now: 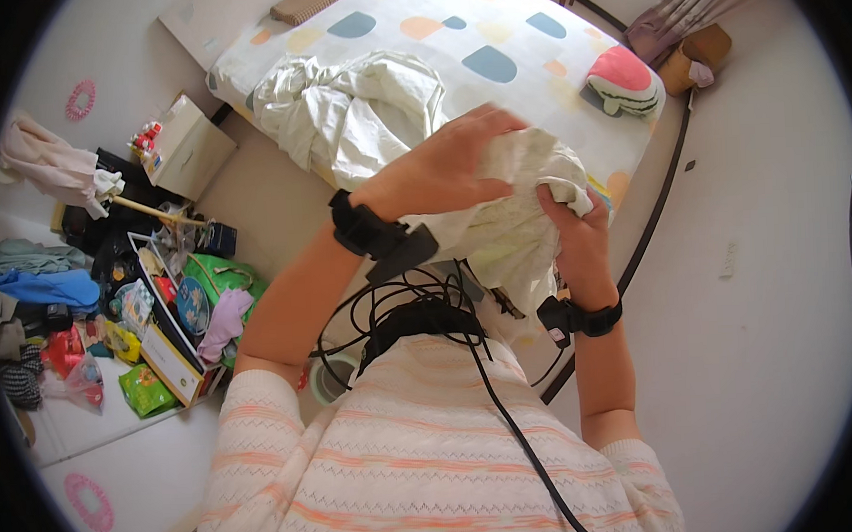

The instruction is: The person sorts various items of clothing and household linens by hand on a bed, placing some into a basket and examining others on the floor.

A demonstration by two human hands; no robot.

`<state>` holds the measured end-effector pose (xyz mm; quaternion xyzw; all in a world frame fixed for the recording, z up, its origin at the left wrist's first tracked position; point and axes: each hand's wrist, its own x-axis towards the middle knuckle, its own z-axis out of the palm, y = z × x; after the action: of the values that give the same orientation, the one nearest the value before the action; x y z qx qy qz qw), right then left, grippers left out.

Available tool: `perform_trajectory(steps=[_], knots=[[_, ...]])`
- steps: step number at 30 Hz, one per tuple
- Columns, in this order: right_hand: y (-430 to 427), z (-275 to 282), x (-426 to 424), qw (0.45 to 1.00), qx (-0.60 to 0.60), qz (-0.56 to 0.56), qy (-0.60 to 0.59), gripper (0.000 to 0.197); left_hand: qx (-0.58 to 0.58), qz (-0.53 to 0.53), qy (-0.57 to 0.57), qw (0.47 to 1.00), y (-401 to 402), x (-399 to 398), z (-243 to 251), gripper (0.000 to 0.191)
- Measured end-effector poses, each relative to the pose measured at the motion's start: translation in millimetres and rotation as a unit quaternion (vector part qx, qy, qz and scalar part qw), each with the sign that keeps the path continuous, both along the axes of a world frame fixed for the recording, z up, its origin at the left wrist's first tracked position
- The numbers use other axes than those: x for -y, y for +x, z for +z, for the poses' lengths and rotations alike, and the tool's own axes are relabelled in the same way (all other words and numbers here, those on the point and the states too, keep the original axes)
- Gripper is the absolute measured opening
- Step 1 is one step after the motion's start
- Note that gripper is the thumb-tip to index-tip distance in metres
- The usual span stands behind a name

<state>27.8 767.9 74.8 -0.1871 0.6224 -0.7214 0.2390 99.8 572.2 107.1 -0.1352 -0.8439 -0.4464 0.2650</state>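
A large pale off-white cloth [362,112], perhaps a sheet or cover, lies crumpled on the near side of the bed. Part of it is lifted in front of me as a bunched section [528,162], hanging down in folds. My right hand [583,234] grips this bunch at its right edge, thumb over a rolled fold. At the bunch's left side is my left hand [450,165], slightly blurred, with thumb and fingers spread apart; whether it touches the cloth is unclear. Black bands with small devices circle both wrists.
The bed [415,27] has a patterned sheet, with a watermelon-shaped cushion [623,80] at its right. Black cables [406,295] loop at my waist. Bags, clothes and boxes crowd the left, near a nightstand [191,148]. A white wall [743,338] stands at right.
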Motion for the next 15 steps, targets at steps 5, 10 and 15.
perform_trajectory(steps=[5, 10, 15], knots=[[-29, 1, -21, 0.999, -0.036, -0.008, -0.012, 0.014, 0.244, 0.034, -0.009, 0.969, -6, 4, 2, 0.02], [-63, 18, -36, 0.996, -0.085, -0.022, -0.002, 0.018, -0.015, 0.127, -0.015, 0.992, -60, -10, 21, 0.018], [-86, 21, -20, 0.974, -0.22, -0.009, -0.044, 0.031, -0.087, 0.021, -0.072, 0.993, -95, -74, 37, 0.018]])
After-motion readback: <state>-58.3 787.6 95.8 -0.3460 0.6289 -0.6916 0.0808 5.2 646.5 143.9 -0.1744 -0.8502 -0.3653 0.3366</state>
